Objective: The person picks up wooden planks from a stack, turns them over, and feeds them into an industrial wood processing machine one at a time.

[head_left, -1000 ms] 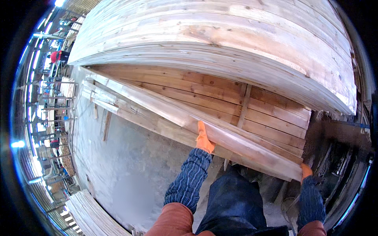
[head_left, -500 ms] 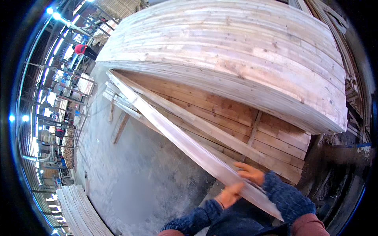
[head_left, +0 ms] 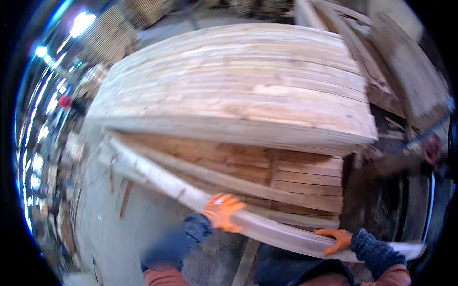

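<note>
A long pale wooden plank [head_left: 167, 183] runs from the left middle down to the lower right. My left hand [head_left: 222, 211], in an orange glove, grips the plank near its middle. In the same kind of glove, my right hand [head_left: 337, 239] holds the plank closer to its near end. Behind the plank stands a tall stack of wooden boards [head_left: 248, 95], and lower boards [head_left: 305, 178] lie under the stack's overhanging top.
A grey concrete floor [head_left: 119, 238] lies to the left below the plank. More timber stacks [head_left: 109, 33] stand at the back left, with a figure in red [head_left: 64, 101] far off. Dark machinery [head_left: 420, 148] sits on the right.
The view has swung to the right and moved closer to the stack. My hands have spread apart along the plank, the left one moving up toward its middle.
</note>
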`<state>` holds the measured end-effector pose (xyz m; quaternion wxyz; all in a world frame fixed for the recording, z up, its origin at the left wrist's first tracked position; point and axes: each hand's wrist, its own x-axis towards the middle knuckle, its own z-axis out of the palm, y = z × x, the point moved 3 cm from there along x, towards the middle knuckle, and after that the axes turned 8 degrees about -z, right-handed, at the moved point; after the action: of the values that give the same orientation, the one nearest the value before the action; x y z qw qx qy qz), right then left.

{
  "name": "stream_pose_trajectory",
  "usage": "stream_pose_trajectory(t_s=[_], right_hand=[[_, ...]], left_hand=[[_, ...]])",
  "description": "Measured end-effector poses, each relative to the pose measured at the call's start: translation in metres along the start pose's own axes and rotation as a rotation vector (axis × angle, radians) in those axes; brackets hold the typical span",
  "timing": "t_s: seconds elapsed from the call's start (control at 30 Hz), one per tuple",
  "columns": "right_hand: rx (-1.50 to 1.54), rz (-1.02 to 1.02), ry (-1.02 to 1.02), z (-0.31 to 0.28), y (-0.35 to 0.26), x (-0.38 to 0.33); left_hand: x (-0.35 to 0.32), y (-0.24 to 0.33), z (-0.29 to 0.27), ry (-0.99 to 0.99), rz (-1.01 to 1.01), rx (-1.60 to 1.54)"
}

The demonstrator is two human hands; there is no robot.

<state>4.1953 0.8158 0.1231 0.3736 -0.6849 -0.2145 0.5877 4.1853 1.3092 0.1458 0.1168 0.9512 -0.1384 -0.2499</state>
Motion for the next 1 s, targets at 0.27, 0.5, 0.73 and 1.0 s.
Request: stream_pose_trajectory(t_s=[0.27,0.5,0.73,1.0], right_hand=[[-0.441,0.037,0.126,0.009,0.031,-0.072],[-0.722,-0.109,0.395,0.051,0.067,-0.089],[-0.860,-0.268,0.740,0.036,0.076,-0.208],[-0.918,0.059,1.228,0.028,0.122,-0.270]], left_hand=[[0.047,-0.021,0.051,-0.492,0.108,0.257],[0.001,0.023,0.076,-0.341,-0.012,0.477],[-0.039,0.142,0.005,0.081,0.057,0.405],[0.039,0.280,0.040,0.222,0.069,0.207]])
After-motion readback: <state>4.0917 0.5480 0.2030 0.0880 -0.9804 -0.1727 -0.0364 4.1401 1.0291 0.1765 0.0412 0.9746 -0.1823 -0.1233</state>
